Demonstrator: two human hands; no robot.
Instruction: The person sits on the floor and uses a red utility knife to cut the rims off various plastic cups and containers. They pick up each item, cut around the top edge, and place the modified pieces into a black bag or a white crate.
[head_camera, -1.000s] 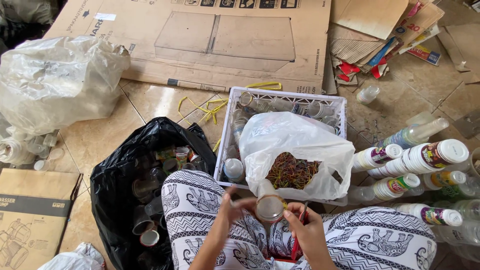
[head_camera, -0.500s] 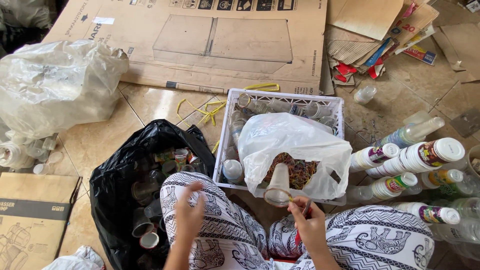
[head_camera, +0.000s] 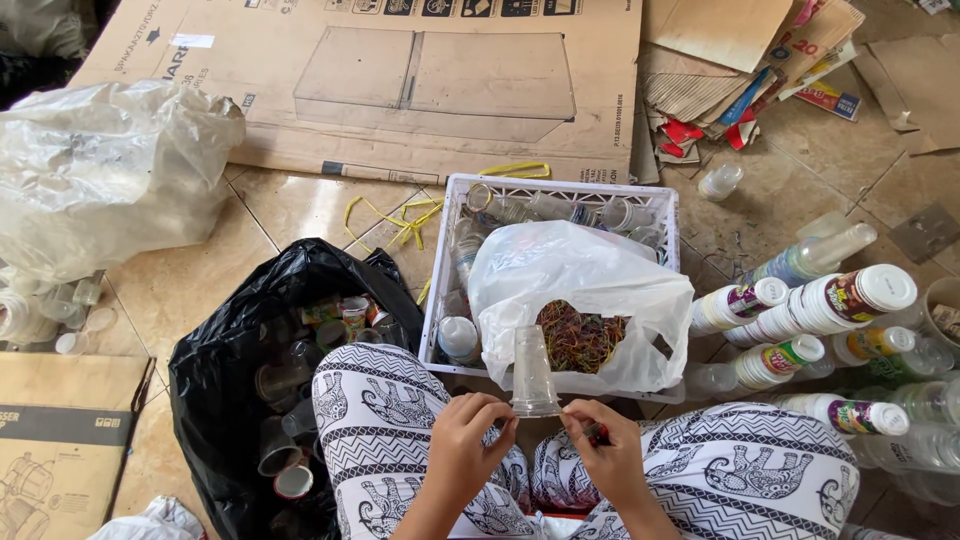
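Note:
A clear plastic cup (head_camera: 532, 372) stands upside down above my lap, its rim pinched from both sides. My left hand (head_camera: 468, 442) grips the rim on the left. My right hand (head_camera: 608, 452) grips the rim on the right and also has a small red object (head_camera: 597, 434) tucked in its fingers. My knees, in patterned black-and-white trousers (head_camera: 372, 405), are under both hands. Just beyond the cup lies a white plastic bag (head_camera: 580, 290) holding a tangle of rubber bands (head_camera: 580, 338).
The white bag rests in a white plastic crate (head_camera: 448, 262) with clear cups. A black bag (head_camera: 235, 370) of cups is at my left knee. Stacked capped bottles (head_camera: 820, 310) lie at right. Flat cardboard (head_camera: 400, 80) is ahead and a clear sack (head_camera: 100, 180) at left.
My left hand went out over my left knee by the black bag, then came back to the cup's rim. The cup turned from mouth-up to upside down in my right hand.

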